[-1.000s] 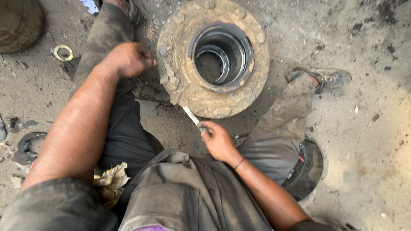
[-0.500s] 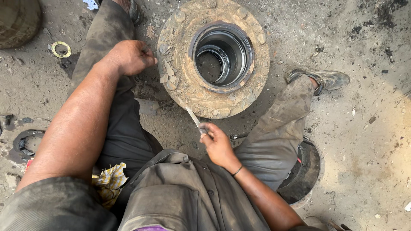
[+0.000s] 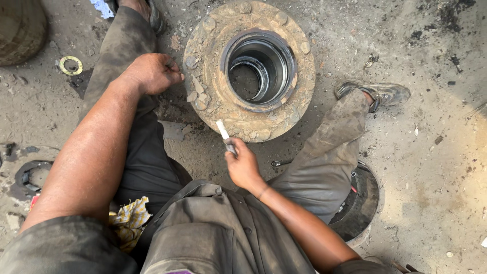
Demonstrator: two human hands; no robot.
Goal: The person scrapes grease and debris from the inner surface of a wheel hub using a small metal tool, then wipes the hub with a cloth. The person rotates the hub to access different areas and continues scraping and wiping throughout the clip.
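A rusty round wheel hub with a shiny steel bore lies flat on the dirty floor between my legs. My right hand grips a short flat metal tool whose pale tip rests on the hub's near rim. My left hand is closed in a loose fist and rests on my left knee, just left of the hub's flange, holding nothing that I can see.
A yellow ring lies on the floor at the upper left. A dark metal ring part sits at the left edge. I sit on a dark round drum. A yellow patterned cloth lies by my left thigh.
My right hand has pushed the tool forward from the floor in front of the hub up onto its near rim. The left hand has stayed on the knee.
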